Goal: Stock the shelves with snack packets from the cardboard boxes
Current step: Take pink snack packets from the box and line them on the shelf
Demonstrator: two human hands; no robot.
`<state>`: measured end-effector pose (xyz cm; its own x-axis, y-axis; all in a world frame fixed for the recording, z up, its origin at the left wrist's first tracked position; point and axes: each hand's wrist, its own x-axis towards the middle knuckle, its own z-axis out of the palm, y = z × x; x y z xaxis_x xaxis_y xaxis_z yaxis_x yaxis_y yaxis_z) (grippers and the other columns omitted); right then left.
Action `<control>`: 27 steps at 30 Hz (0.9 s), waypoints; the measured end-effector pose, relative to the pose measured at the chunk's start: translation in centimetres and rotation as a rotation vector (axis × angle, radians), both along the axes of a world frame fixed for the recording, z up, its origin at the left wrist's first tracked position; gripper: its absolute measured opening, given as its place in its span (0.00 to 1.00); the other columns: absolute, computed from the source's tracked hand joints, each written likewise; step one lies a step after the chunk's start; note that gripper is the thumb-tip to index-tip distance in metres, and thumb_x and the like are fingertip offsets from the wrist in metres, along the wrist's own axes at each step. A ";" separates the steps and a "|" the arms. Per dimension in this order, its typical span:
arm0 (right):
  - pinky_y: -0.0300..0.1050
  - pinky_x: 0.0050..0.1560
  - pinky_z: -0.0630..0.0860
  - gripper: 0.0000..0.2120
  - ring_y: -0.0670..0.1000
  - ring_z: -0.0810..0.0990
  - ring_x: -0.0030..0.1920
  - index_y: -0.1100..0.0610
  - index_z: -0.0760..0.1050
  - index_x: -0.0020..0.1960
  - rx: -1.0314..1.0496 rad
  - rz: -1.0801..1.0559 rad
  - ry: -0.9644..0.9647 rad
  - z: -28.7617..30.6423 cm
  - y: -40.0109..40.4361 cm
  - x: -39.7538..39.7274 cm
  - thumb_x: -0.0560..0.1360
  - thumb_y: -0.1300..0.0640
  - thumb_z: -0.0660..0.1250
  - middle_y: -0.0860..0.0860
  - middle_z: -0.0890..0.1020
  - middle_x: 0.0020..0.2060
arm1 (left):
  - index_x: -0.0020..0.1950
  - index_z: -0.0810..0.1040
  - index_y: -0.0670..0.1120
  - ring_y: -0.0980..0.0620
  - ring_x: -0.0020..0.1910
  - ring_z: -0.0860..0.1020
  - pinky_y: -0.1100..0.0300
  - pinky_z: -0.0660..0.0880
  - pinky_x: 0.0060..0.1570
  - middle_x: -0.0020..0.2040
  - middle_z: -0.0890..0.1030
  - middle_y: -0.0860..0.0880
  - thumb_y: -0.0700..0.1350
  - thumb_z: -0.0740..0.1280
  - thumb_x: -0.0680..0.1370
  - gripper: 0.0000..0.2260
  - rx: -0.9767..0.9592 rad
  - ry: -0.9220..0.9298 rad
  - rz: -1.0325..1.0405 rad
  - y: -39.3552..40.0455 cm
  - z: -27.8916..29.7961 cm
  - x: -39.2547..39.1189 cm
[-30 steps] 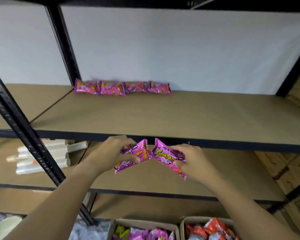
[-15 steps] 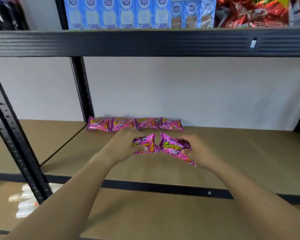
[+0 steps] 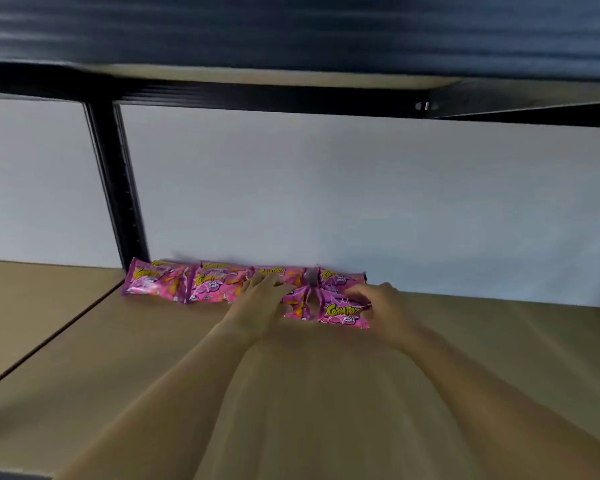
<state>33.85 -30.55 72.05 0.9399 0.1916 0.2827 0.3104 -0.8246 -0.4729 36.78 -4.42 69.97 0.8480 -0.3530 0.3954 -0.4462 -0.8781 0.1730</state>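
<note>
A plain white wall [image 3: 361, 202] stands behind the black metal upright [image 3: 116, 188].

Snack packets [image 3: 243, 284]: pink, yellow-green lettering, orange snack pictures, white starburst. Shelf board [image 3: 291, 393] beneath packets: plain tan-brown. Upright post [image 3: 116, 188] left of packets: black. Wall [image 3: 361, 202] behind packets: white.

This is looking like a shop stockroom or store aisle. A black metal shelving rack [image 3: 115, 181] is standing against a plain white wall [image 3: 361, 202], its brown board shelf [image 3: 291, 393] stretching from near to far. Identical pink snack packets [image 3: 187, 284] are lying in a row at the far edge against the wall, displaying the same branded retail packaging, as goods are being laid out.
</note>
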 end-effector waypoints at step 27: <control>0.58 0.56 0.79 0.24 0.57 0.76 0.59 0.55 0.83 0.58 -0.084 0.081 -0.565 -6.8 -1.4 7.4 0.62 0.61 0.82 0.55 0.82 0.58 | 0.67 0.79 0.51 0.47 0.57 0.77 0.48 0.77 0.56 0.59 0.81 0.51 0.50 0.70 0.75 0.20 0.016 -0.320 -0.120 2.7 -2.5 4.5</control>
<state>41.21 -31.94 65.29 0.6290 0.3005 0.7169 0.5594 -0.8154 -0.1491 41.32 -1.75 67.42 0.6339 -0.4509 0.6283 -0.5757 -0.8176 -0.0059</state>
